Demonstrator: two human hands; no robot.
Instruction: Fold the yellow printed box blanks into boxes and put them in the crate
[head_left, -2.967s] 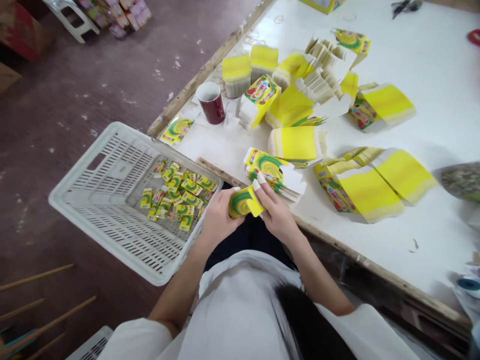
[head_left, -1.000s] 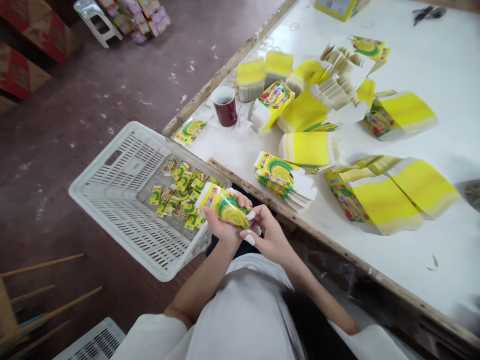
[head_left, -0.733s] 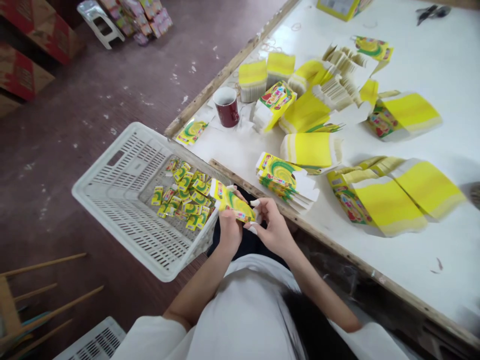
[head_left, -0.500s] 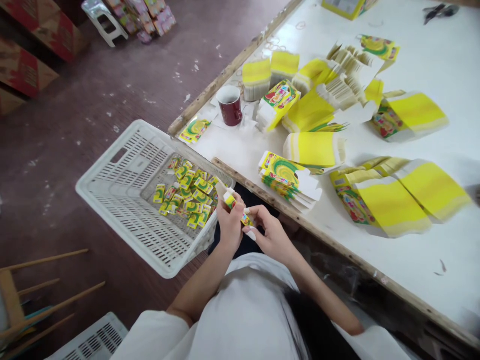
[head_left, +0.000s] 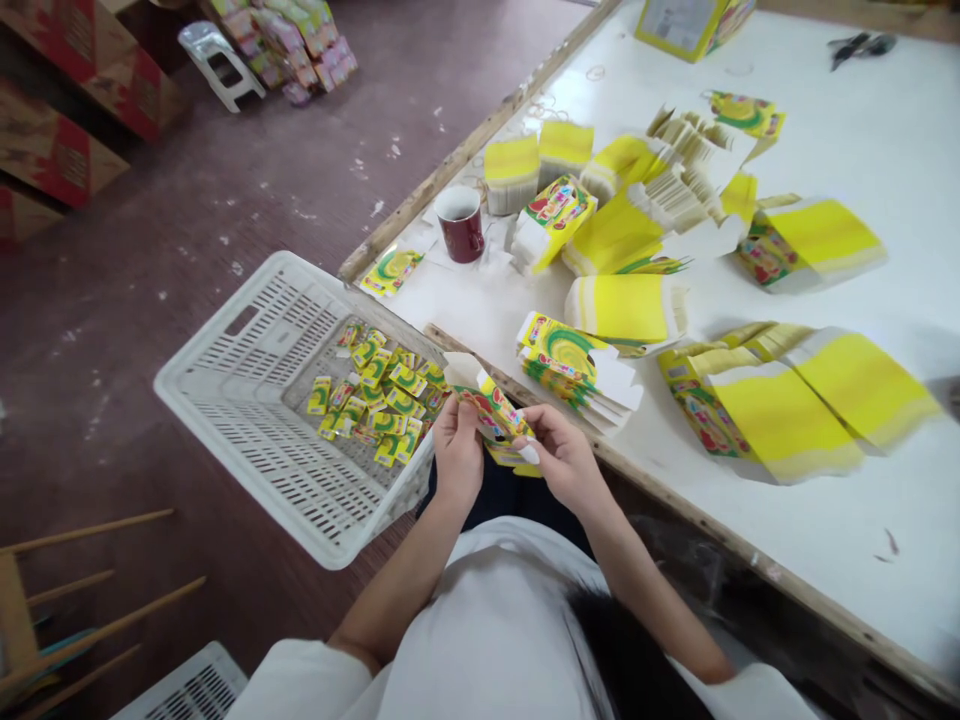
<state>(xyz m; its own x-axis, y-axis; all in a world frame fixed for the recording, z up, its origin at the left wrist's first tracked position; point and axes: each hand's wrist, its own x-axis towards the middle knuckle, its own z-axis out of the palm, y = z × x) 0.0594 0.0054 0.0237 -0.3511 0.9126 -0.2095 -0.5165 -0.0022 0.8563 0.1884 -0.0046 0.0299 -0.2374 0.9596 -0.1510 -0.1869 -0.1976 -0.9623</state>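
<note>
A small yellow printed carton [head_left: 489,402] with white flaps is held between my two hands above my lap. My left hand [head_left: 457,455] pinches its left side, near a raised white flap. On the opposite end, the fingers of my right hand [head_left: 561,455] grip the carton near its edge. To the left stands a white plastic basket [head_left: 225,400] with many small yellow cartons [head_left: 386,385] on its bottom. On the table edge just beyond my right hand lies a stack of flat cartons [head_left: 562,355].
A maroon mug [head_left: 461,228] stands near the corner of the white table [head_left: 787,560]. Bundles of yellow cartons [head_left: 787,410] spread over the table. A stool [head_left: 221,65] and red-brown boxes [head_left: 82,90] are on the floor at the back left.
The carton has been turned, so its printed face and white flap show more, with my hands wider apart. My right hand has moved slightly right.
</note>
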